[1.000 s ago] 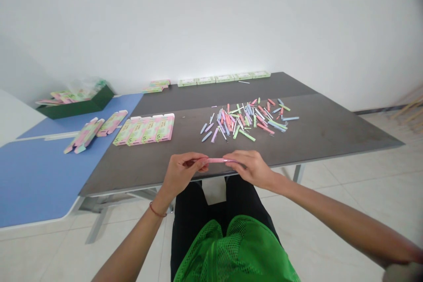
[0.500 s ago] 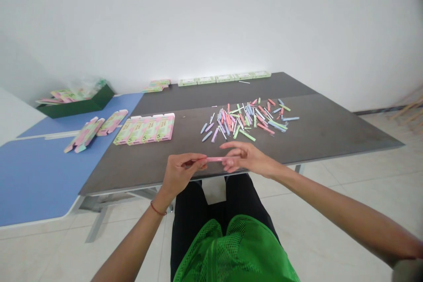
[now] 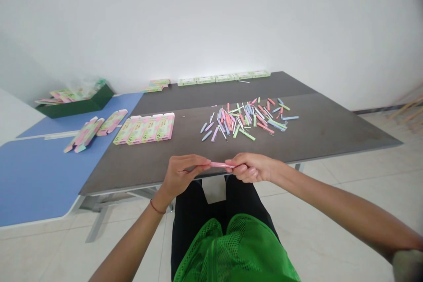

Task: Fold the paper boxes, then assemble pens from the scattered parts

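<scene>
A slim pink pen [image 3: 218, 165] is stretched level between my two hands, just above the table's front edge. My left hand [image 3: 185, 169] pinches its left end between thumb and fingertips. Around its right end my right hand [image 3: 247, 166] is closed, the fingers curled and hiding that tip. Beyond the hands lies a loose heap of pastel pen parts [image 3: 243, 119] in pink, purple, blue and green, with thin white sticks among them.
Several pink-and-green cartons [image 3: 148, 128] lie in a row on the dark table [image 3: 317, 134]. Flat green boxes [image 3: 224, 78] line the back by the wall. On the blue table [image 3: 36, 176] at left are more cartons [image 3: 87, 134] and a dark green box [image 3: 79, 105] with packaging.
My right hand loosened its fingers from the pen's right end, then closed round it again in a curled grip. My left hand kept its pinch, and the pen dipped slightly.
</scene>
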The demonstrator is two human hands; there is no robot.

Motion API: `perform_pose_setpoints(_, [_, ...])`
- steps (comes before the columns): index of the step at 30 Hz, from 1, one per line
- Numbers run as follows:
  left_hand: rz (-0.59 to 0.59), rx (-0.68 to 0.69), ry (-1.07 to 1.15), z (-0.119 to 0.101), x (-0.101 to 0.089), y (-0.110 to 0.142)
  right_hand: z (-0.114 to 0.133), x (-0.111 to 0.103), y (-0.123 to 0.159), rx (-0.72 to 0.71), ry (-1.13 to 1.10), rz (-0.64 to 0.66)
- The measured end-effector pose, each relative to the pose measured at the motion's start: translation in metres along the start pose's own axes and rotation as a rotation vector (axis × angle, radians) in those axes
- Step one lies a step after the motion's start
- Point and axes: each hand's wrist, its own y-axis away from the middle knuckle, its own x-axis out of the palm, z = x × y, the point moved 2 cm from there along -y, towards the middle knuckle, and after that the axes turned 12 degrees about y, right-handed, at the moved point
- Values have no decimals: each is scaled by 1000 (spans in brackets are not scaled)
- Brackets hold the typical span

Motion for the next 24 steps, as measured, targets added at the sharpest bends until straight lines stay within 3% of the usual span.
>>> perform_pose_setpoints(2, [34,106,-43,-2,-2,0,0,-1,0,76,-93,76])
perform_pose_setpoints(5, [60,234,-95,-2,-3,1,-3,-1,-2,80,-109,99])
perform_pose_setpoints(7, [60,269,-99,-1,-3,0,-5,1,-3,-37,-25,-2])
perform_pose_setpoints(9, [31,246,-92,-1,-2,-1,-5,3,-1,-221,153,-182])
perform_pose_setpoints(11, [7,156,-101,-1,-2,-4,-3,7,3,-391,395,-376])
perform_pose_setpoints(14, [46,-88,-73,-3,-1,-5,0,15,10,-577,807,-598])
perform_pose_setpoints(18, [222,-343,50,-5,1,-5,1,22,17,-783,1172,-694])
perform_pose_setpoints(21, [323,-343,26,-7,2,-6,-3,22,18,-795,1155,-689])
perform_pose_setpoints(24, [305,-122,-191,-12,2,-8,-7,15,12,-615,784,-563])
